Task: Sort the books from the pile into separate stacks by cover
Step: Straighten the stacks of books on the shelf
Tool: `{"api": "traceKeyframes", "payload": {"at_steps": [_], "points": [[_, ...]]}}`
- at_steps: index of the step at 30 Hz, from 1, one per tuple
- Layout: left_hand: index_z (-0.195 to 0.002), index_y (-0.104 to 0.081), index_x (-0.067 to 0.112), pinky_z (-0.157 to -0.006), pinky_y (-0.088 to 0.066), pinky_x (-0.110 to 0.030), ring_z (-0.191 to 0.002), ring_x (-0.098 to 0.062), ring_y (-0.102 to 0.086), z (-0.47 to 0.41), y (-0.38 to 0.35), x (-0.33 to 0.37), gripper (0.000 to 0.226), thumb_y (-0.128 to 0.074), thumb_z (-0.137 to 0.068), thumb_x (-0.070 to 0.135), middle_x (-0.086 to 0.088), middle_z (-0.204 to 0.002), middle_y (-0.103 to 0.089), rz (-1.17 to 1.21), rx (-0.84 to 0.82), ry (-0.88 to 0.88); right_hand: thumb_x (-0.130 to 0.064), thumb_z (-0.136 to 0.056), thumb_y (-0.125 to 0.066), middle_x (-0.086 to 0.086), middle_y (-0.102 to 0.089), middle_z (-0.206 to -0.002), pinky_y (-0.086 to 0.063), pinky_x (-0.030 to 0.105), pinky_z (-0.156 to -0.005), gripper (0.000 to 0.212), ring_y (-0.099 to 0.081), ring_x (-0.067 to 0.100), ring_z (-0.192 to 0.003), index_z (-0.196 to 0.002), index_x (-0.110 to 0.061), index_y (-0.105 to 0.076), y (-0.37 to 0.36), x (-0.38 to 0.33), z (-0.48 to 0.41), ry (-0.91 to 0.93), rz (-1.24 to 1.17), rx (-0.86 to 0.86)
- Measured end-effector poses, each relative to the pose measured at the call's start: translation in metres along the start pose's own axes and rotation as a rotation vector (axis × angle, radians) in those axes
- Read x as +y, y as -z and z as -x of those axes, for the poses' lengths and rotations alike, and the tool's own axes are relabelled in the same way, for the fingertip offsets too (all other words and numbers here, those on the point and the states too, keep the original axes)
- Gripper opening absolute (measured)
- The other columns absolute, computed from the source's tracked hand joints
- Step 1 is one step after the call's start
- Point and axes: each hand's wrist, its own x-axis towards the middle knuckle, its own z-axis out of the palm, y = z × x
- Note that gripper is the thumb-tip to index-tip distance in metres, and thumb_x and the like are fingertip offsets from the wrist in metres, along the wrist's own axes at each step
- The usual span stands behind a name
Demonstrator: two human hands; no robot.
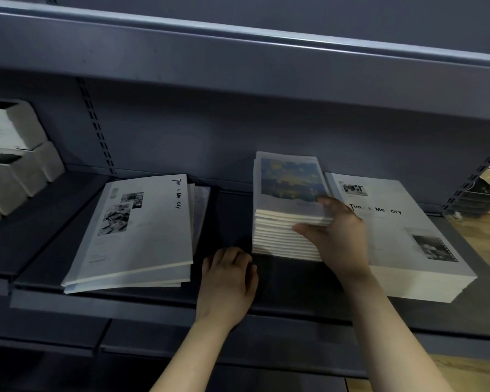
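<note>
Left hand [229, 278] rests on the shelf [153, 305] with its fingers loosely bent and holds nothing, just beside the middle stack [289, 199] with the blue and yellow cover. Right hand [337, 236] grips the upper books of this stack, thumb on the page edges. White-cover stacks lie at the left [136, 230] and the right [408, 241], and white boxes [12, 154] stand far left.

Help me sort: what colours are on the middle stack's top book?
Top book: blue with yellow patches, pale below; head view.
</note>
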Motion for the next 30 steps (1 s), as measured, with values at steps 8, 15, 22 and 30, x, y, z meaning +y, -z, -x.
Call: {"api": "traceKeyframes", "payload": {"at_steps": [8,15,22,30], "points": [[-0.094,-0.067,0.02,-0.083,-0.042,-0.035,-0.091,-0.02,-0.057,0.001,0.004,0.002,0.036,-0.036,-0.087,0.037,0.002,-0.101,-0.062,0.016,-0.008,-0.002,-0.033,-0.067,-0.082,0.005,-0.061,-0.122,-0.037,0.021,-0.088,0.066,-0.056,0.022,-0.112,-0.124,-0.012,-0.056,-0.002,-0.001,0.003,-0.018,0.001,0.003],[-0.102,-0.068,0.012,-0.078,-0.045,-0.027,-0.091,-0.023,-0.058,0.005,0.022,-0.001,0.025,-0.05,-0.088,0.022,-0.004,-0.102,-0.063,0.137,0.03,-0.045,-0.02,-0.071,-0.079,0.014,-0.047,-0.123,-0.041,0.036,-0.094,0.051,-0.046,0.032,-0.113,-0.117,-0.015,-0.058,0.005,-0.003,0.021,-0.04,0.05,0.093],[-0.091,-0.067,0.011,-0.069,-0.048,-0.038,-0.08,-0.033,-0.058,-0.006,0.074,-0.042,0.021,-0.052,-0.081,0.022,-0.01,-0.088,-0.065,-0.048,0.205,0.112,-0.013,-0.08,-0.07,-0.003,-0.055,-0.096,-0.04,0.021,-0.07,0.016,-0.054,0.011,-0.074,-0.094,-0.016,-0.063,0.004,-0.008,0.051,0.038,-0.011,0.036],[-0.127,-0.051,0.006,-0.091,-0.035,-0.049,-0.115,-0.042,-0.043,-0.002,0.113,-0.098,0.051,-0.052,-0.09,0.041,-0.022,-0.127,-0.05,-0.276,-0.003,0.729,-0.022,-0.081,-0.067,-0.005,-0.06,-0.097,-0.038,0.019,-0.074,0.012,-0.055,0.013,-0.095,-0.093,-0.018,-0.067,-0.02,0.006,0.08,0.058,0.099,-0.186]]}}
